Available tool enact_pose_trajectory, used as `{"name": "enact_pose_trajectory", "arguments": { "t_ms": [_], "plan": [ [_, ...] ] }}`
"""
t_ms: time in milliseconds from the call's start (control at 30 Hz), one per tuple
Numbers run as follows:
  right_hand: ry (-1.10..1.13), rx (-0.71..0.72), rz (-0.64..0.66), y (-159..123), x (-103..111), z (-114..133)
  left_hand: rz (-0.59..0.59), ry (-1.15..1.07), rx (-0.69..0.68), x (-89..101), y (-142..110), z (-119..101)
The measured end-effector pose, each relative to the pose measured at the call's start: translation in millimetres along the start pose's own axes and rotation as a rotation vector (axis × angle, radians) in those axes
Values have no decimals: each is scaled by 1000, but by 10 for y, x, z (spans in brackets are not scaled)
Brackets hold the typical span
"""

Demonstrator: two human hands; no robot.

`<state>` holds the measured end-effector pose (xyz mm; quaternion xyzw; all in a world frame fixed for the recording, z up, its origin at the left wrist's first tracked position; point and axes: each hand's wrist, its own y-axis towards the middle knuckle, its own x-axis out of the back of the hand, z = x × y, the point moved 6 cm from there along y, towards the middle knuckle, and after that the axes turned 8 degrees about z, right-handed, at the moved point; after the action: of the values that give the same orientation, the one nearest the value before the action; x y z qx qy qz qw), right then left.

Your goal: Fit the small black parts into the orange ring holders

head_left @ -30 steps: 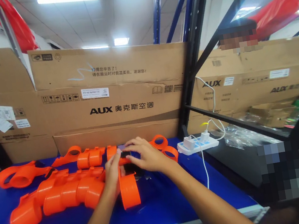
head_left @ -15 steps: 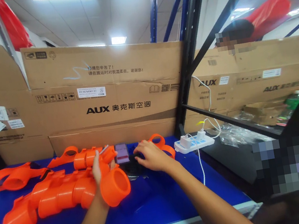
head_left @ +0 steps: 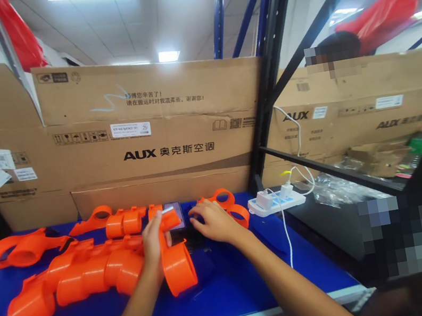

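Note:
My left hand (head_left: pixel 153 243) is wrapped around an orange plastic part with a wide round cuff (head_left: pixel 178 267), holding it over the blue table (head_left: pixel 218 297). My right hand (head_left: pixel 212 221) rests with curled fingers on a small black object (head_left: pixel 186 236) beside a phone (head_left: pixel 175 213) lying flat. Whether the right hand grips the black object I cannot make out. More orange parts (head_left: pixel 88 273) lie in a row to the left of my left hand.
Orange ring pieces (head_left: pixel 229 206) lie behind my right hand. A white power strip (head_left: pixel 277 202) with chargers and a cable sits at the right. Large cardboard boxes (head_left: pixel 150 135) wall the back. Black shelf posts (head_left: pixel 265 95) stand at the right; another person's head shows behind boxes.
My left hand has lowered and turned the orange cuffed part so its opening faces down-right. My right hand stays on the black object.

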<state>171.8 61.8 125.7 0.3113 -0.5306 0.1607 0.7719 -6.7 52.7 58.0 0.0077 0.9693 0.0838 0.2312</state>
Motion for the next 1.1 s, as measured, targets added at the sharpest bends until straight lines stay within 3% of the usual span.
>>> {"name": "enact_pose_trajectory", "arguments": {
  "t_ms": [133,233,367,1100],
  "plan": [
    [279,48,-153,37,172,130,-8,100,-5,-14,26,38],
    [389,106,-169,68,200,279,31,102,3,-71,3,42],
    [386,110,-149,111,173,364,64,112,-18,-139,-60,5],
    [518,60,-135,120,132,225,47,182,-42,-199,-130,-78]
  ]
}}
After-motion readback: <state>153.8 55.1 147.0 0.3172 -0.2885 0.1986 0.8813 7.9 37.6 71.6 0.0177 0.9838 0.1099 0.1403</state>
